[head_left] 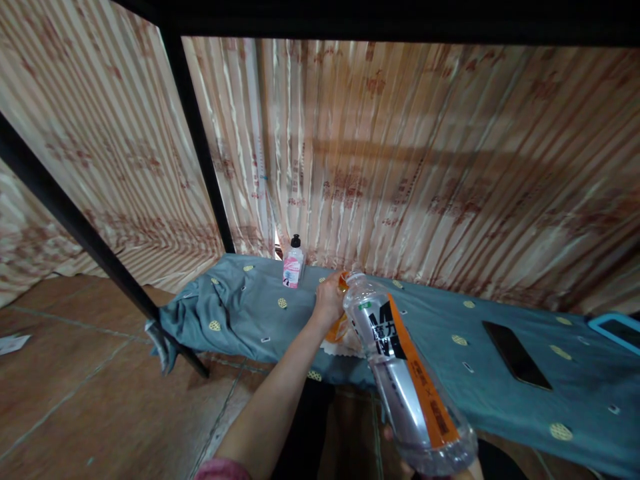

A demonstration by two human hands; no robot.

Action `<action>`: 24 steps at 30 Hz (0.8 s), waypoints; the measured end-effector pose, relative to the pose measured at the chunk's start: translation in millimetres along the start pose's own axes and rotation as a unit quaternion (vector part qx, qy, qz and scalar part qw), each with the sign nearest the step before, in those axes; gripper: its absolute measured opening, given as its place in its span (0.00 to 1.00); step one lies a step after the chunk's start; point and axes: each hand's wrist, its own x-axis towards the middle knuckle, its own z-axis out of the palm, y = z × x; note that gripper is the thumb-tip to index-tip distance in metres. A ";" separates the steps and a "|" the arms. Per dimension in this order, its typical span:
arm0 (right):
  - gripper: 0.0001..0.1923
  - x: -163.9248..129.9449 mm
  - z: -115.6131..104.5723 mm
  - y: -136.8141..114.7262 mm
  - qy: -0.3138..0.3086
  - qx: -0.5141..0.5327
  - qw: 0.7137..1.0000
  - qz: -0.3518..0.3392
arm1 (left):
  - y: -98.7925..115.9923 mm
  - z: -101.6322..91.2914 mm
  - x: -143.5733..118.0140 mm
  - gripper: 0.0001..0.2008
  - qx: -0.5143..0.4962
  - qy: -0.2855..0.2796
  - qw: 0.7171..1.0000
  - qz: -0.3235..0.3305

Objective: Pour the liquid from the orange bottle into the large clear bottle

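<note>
Striped curtain (400,153) behind, black frame (195,133) at left, a bed (500,373) under a grey-green sheet across the middle, tiled floor (75,400) near left. Close in the foreground, a clear bottle (407,377) with an orange and black label, tilted, neck pointing far and left. Left hand (329,300) stretched out over the sheet, fingers closed round the bottle's orange cap at the neck. Right hand (465,473) barely seen at the bottom edge under the bottle's base, probably gripping it, though hard to tell. Just behind the left hand, something orange on white cloth, blurred. Farther back, a small pink bottle (293,265) upright by the curtain. At right, a dark phone (516,355) flat on the sheet, and a blue tray (617,330) at the edge.
</note>
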 end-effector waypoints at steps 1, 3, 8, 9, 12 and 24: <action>0.20 0.1 0.6 0.0 0.001 0.002 1.000 0.000 | 0.4 -0.5 0.1 0.10 0.004 -0.003 1.000 -0.001; 0.25 -2.1 1.5 -0.3 0.004 0.008 1.000 -0.003 | 0.8 -1.4 0.1 0.10 0.009 -0.010 1.000 -0.001; 0.37 -11.2 7.6 -4.1 0.004 0.018 1.000 -0.017 | -0.2 -1.3 0.4 0.12 0.024 -0.011 1.000 -0.003; 0.39 -12.6 9.7 -5.2 0.002 0.020 1.000 -0.022 | -0.1 -1.3 0.5 0.13 0.026 -0.010 1.000 -0.005; 0.37 -15.7 15.3 -8.1 -0.008 0.025 0.999 -0.037 | 1.0 -1.7 0.6 0.13 0.022 -0.009 1.000 -0.003; 0.36 -22.1 16.5 -14.1 -0.003 0.087 0.996 0.026 | 1.1 -1.2 -0.4 0.11 0.014 -0.008 1.000 -0.007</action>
